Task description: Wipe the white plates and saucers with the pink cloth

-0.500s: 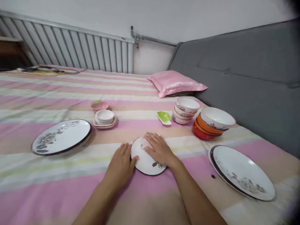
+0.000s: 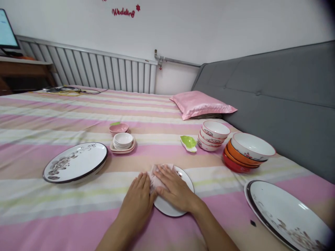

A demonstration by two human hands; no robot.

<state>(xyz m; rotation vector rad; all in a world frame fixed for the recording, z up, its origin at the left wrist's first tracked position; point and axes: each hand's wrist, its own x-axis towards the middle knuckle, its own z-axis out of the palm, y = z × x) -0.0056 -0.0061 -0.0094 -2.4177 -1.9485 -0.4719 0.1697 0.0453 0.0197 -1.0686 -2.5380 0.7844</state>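
Note:
A small white plate (image 2: 180,176) with a dark rim lies on the pink striped bedsheet (image 2: 78,209) in front of me. My right hand (image 2: 174,190) lies flat on it, fingers stretched out, pressing a pale pink cloth (image 2: 155,179) against the plate's left part. My left hand (image 2: 138,202) rests flat on the sheet at the plate's left edge, fingers together, touching the rim and the cloth.
A large flowered plate stack (image 2: 75,162) lies at left, another large plate (image 2: 285,214) at lower right. Small saucers (image 2: 123,141), a pink dish (image 2: 119,128), a green leaf dish (image 2: 188,142), stacked bowls (image 2: 214,134) and orange bowls (image 2: 248,151) sit behind. A pink pillow (image 2: 201,103) meets the grey headboard (image 2: 274,97).
The camera tilted up. My right hand slid the cloth from the plate's far side to its left part, near my left hand.

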